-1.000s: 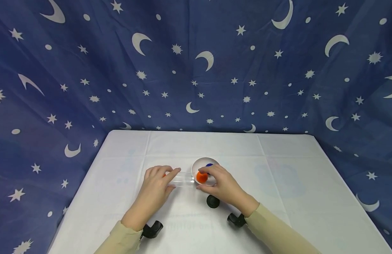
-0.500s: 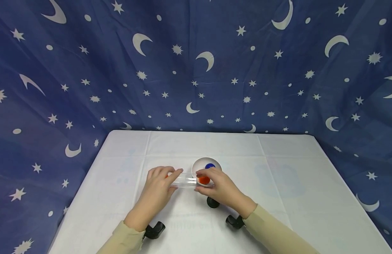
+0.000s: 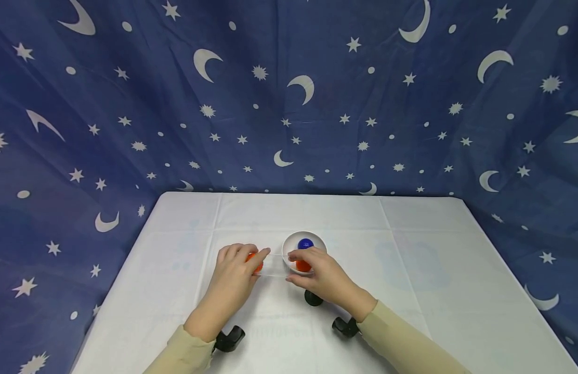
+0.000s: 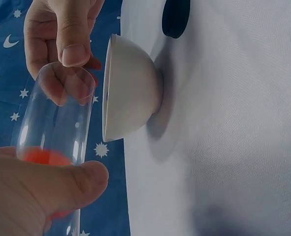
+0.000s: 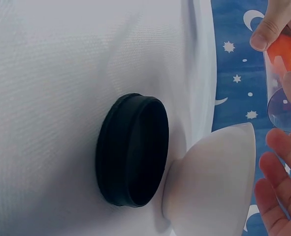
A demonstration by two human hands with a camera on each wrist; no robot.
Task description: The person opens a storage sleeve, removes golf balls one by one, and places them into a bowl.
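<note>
My left hand (image 3: 229,280) grips a clear plastic tube (image 4: 56,123) lying nearly level above the table, with an orange ball (image 3: 256,264) inside near the gripped end. At the tube's right-hand open end, my right hand (image 3: 328,278) pinches the rim between thumb and fingers. Part of those fingers shows through the clear wall in the left wrist view. Just beyond and below that end sits a white bowl (image 3: 286,243). It holds a blue ball (image 3: 305,243) and another orange one (image 3: 303,266), both partly covered by the right hand in the head view.
A round black cap (image 5: 133,150) lies on the white tablecloth (image 3: 410,270), on the near side of the bowl. Black wrist cameras (image 3: 230,338) hang under both sleeves. A blue curtain (image 3: 289,104) with moons and stars rises behind the table.
The right fingers have moved slightly left onto the tube's end. Inside the tube, the orange ball shows farther right, and the balls in the bowl have shifted a little.
</note>
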